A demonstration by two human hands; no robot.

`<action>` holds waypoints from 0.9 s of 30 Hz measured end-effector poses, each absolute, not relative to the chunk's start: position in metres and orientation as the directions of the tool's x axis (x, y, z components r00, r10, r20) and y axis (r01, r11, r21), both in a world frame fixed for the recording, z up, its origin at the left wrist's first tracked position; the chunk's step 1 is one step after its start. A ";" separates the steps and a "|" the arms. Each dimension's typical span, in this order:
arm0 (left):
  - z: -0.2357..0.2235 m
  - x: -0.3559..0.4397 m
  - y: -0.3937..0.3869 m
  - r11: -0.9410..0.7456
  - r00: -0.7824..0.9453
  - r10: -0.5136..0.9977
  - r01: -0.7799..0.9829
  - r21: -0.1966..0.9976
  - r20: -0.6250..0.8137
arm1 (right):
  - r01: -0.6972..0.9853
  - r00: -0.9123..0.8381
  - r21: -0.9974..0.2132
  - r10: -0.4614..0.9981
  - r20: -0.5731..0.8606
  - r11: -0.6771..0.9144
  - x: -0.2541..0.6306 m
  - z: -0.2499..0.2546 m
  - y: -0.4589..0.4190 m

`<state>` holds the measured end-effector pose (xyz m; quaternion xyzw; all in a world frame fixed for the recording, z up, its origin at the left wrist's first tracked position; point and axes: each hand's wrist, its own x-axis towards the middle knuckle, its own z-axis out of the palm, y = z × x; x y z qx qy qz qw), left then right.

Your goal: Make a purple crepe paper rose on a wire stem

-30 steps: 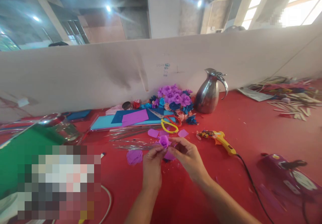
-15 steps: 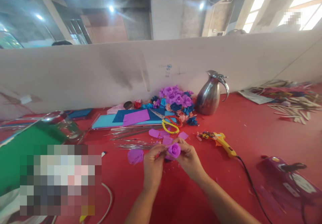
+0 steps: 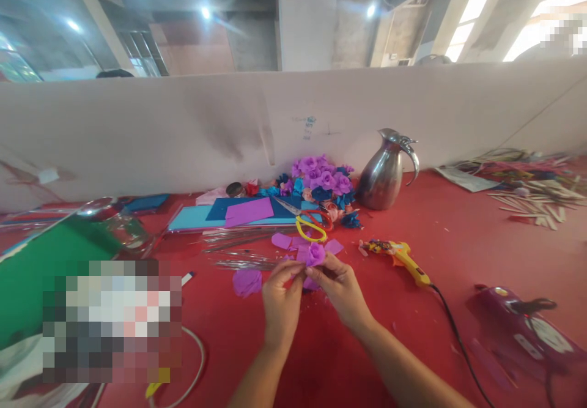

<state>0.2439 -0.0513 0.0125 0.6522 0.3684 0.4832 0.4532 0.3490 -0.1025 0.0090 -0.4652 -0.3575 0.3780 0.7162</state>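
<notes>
A small purple paper flower (image 3: pixel 315 254) with a rolled centre is pinched between both my hands over the table. My left hand (image 3: pixel 283 282) grips its base from the left, thumb and fingers together. From the right, my right hand (image 3: pixel 338 282) closes thumb and finger on the same base. Just beyond the flower lie loose purple paper pieces (image 3: pixel 281 241). Left of my hands rests a stack of purple petals (image 3: pixel 247 282). Scissors (image 3: pixel 310 227) with yellow and red handles lie behind, by a purple sheet (image 3: pixel 249 211) on blue paper.
Finished paper flowers (image 3: pixel 321 175) are heaped at the back beside a steel jug (image 3: pixel 383 172). A yellow glue gun (image 3: pixel 403 261) with a black cord lies to the right, near a purple device (image 3: pixel 527 322). Thin wires (image 3: pixel 243 261) lie left of centre; a green board (image 3: pixel 55 279) stands left.
The flower has tipped away from me and moved slightly up, its open face now pointing farther off. My fingers have shifted to its base, with the right thumb now across it.
</notes>
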 end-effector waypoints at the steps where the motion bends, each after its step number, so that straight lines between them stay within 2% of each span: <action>1: 0.014 0.244 -0.051 -0.322 0.276 0.915 0.058 0.945 0.294 | -0.216 0.466 -0.936 0.872 0.151 0.278 0.349 0.009 -0.102; 5: 0.020 0.243 -0.051 -0.297 0.364 0.897 0.078 0.952 0.250 | -0.284 0.463 -0.925 0.881 0.098 0.252 0.351 0.008 -0.102; 10: 0.025 0.239 -0.050 -0.168 0.415 0.892 -0.061 0.984 0.178 | -0.340 0.405 -0.912 0.911 0.077 0.229 0.351 0.008 -0.101; 20: 0.027 0.237 -0.044 0.008 0.462 0.881 -0.226 0.974 0.100 | -0.287 0.227 -0.944 0.969 0.098 0.163 0.354 0.004 -0.100; 27: 0.032 0.235 -0.045 0.101 0.588 0.807 -0.228 0.969 0.054 | -0.321 0.171 -0.937 0.982 0.085 0.137 0.356 0.000 -0.101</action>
